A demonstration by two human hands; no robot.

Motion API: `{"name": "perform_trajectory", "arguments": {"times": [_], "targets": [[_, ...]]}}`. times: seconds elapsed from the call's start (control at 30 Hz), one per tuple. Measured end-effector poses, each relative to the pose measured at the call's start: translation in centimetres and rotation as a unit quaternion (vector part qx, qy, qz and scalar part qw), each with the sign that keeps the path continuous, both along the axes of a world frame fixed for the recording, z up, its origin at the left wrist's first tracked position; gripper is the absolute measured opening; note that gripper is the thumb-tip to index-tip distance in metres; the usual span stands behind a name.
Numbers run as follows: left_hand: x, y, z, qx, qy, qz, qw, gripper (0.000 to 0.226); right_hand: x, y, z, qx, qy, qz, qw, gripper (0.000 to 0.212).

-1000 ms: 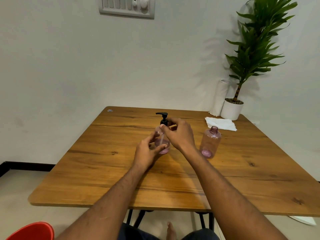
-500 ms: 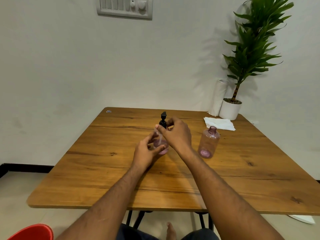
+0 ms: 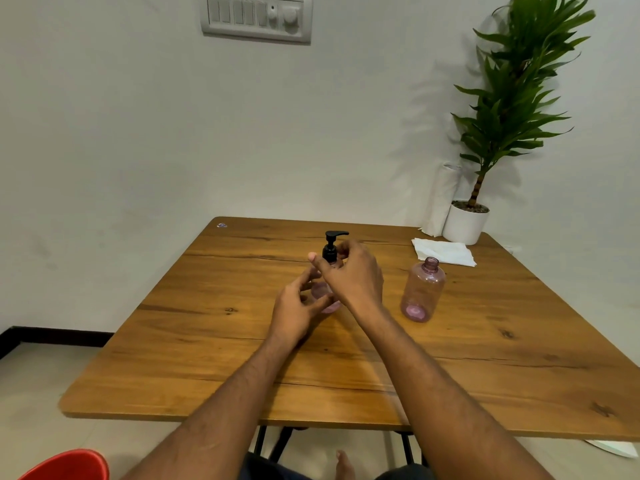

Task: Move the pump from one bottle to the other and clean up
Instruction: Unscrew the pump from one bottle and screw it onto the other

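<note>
A black pump [image 3: 331, 245] sits on a pink see-through bottle [image 3: 323, 295] standing at the middle of the wooden table [image 3: 214, 334]. My left hand [image 3: 297, 308] wraps the bottle's body from the left. My right hand [image 3: 351, 275] pinches the pump's collar from the right, and its nozzle points right. Most of that bottle is hidden behind my hands. A second pink bottle [image 3: 422, 291] stands upright to the right with its neck open and no cap.
A white folded tissue [image 3: 443, 251] lies at the back right of the table. Behind it stand a paper towel roll [image 3: 441, 199] and a potted plant [image 3: 465, 221]. A red chair edge [image 3: 69, 465] shows at the bottom left.
The pump's nozzle has turned from pointing left, through facing me, to pointing right. Both hands stayed on the bottle and pump.
</note>
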State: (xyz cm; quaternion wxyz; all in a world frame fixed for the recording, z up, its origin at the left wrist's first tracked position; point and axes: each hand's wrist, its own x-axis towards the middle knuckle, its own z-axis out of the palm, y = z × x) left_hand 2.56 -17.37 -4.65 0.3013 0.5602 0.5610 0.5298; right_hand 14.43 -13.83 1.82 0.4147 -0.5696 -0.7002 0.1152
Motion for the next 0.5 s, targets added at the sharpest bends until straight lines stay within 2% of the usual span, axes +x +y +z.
{"name": "perform_trajectory", "arguments": {"times": [0.23, 0.4, 0.5], "targets": [[0.0, 0.1, -0.1, 0.004, 0.009, 0.001, 1.0, 0.079, 1.0, -0.2, -0.8, 0.037, 0.064, 0.053, 0.996, 0.037], [0.0, 0.3, -0.2, 0.007, 0.007, -0.003, 1.0, 0.077, 0.4, 0.6, -0.1, 0.014, 0.035, 0.003, 0.999, 0.038], [-0.2, 0.4, -0.4, -0.001, 0.001, -0.01, 1.0, 0.074, 0.6, 0.8, 0.5, 0.007, -0.021, 0.038, 0.999, 0.04]]}}
